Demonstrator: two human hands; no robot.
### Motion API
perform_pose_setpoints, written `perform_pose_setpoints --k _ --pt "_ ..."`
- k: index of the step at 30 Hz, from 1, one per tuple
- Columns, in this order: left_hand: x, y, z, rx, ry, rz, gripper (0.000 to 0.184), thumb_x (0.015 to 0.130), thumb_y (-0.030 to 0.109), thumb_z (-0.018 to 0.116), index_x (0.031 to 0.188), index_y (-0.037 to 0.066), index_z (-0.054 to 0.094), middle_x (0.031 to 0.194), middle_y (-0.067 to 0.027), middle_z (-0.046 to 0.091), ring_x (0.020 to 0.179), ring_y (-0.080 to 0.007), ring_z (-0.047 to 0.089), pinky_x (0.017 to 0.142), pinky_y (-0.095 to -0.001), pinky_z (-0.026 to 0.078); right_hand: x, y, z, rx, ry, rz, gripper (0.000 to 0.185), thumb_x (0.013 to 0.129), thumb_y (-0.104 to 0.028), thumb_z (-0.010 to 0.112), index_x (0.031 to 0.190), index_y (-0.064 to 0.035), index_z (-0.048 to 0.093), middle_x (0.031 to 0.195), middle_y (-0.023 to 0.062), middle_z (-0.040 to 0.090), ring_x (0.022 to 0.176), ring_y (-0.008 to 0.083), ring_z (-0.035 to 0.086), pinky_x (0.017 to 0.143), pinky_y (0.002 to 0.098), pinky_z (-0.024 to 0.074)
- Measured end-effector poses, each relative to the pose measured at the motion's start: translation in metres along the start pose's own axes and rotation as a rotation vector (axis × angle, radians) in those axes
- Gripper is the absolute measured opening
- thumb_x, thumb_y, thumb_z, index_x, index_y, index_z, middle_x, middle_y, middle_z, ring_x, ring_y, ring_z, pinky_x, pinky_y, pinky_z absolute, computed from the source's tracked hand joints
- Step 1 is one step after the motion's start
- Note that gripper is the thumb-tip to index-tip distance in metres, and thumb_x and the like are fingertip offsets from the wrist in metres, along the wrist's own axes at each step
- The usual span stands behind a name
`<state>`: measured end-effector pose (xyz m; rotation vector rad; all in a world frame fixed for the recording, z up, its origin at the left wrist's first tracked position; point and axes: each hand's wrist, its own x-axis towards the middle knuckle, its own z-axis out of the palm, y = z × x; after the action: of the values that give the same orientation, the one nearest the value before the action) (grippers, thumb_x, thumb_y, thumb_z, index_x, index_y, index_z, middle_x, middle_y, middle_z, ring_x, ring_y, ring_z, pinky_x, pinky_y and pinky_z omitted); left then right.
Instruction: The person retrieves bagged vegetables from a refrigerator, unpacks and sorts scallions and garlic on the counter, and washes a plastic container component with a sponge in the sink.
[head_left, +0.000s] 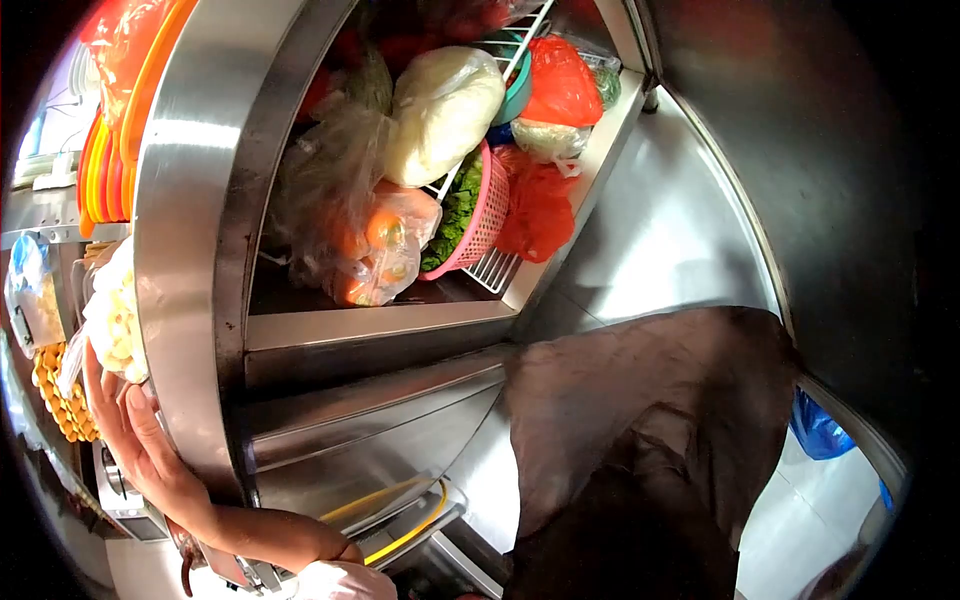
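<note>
nearest you, your dark garment (650,390) fills the space before the open cabinet (380,325); its loose cloth appears to meet the edge of the door (825,190), so turning quickly could snag it.

your left hand (150,450) reaches past the cabinet's side, fingers partly extended against a bag of pale yellow pieces (118,325). the fingertips' far side is hidden, so i cannot tell whether you are gripping the bag or only touching it. your right hand is out of view. the bag sits just beside the rounded rim of the steel desk (185,250); i'd expect thin film to slide or tear if you pulled from one side, spilling pieces over that rim.

inside the cabinet, a clear bag of orange produce (385,240) lies close to the front frame, crowded by a large white bundle (445,115) and a pink basket (485,220) of leafy greens. pulling one could drag its neighbours out, and there is little room between them. red bags (540,210) crowd the basket's other side.

beyond, bare floor (670,210) gives you open room between cabinet and door.
</note>
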<state>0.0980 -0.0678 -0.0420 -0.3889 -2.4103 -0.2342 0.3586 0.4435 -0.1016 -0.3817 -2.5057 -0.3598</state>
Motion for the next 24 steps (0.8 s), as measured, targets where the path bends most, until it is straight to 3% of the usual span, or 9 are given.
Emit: perform_pose_setpoints --k 24 --pt "0.0031 -0.0045 -0.0027 0.011 -0.004 -0.016 0.054 0.107 0.032 0.05 0.155 0.008 0.042 0.145 -0.0174 0.051 0.131 -0.0264 0.049 0.113 -0.039 0.035 -0.0073 -0.0072 -0.0018 0.008 0.014 0.055 0.047 0.105 -0.039 0.049 0.11 0.0023 0.071 0.1 0.0125 0.065 0.081 0.0183 0.061 0.072 0.035 0.0511"
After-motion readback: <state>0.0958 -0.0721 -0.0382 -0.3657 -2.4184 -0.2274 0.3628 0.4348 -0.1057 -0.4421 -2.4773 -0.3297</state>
